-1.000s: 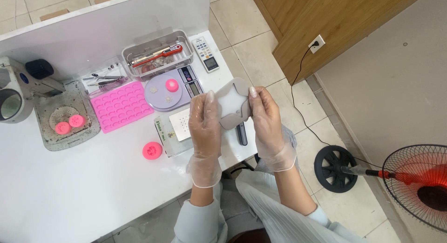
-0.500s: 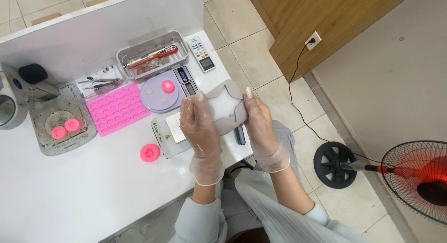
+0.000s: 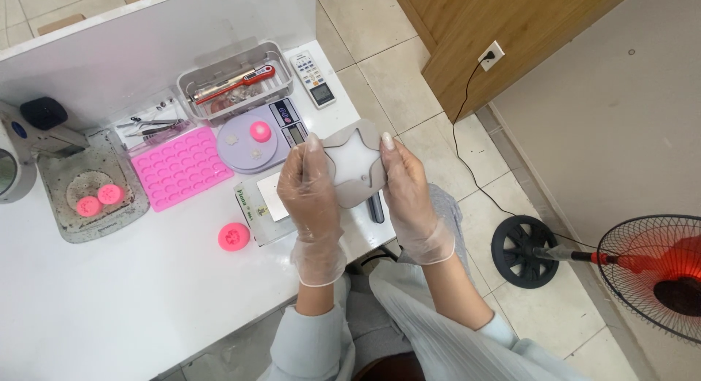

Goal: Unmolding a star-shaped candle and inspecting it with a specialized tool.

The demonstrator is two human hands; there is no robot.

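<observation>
Clear tub holds red thermometer.

Four pink pieces (one mould)

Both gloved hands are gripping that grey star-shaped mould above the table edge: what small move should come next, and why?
Probably flex the grey star-shaped silicone mould gently outward. The left hand and right hand pinch its opposite edges in mid-air, thumbs on top, and the white star piece sits in its cavity, so a slight bend seems the likeliest next step.
</observation>
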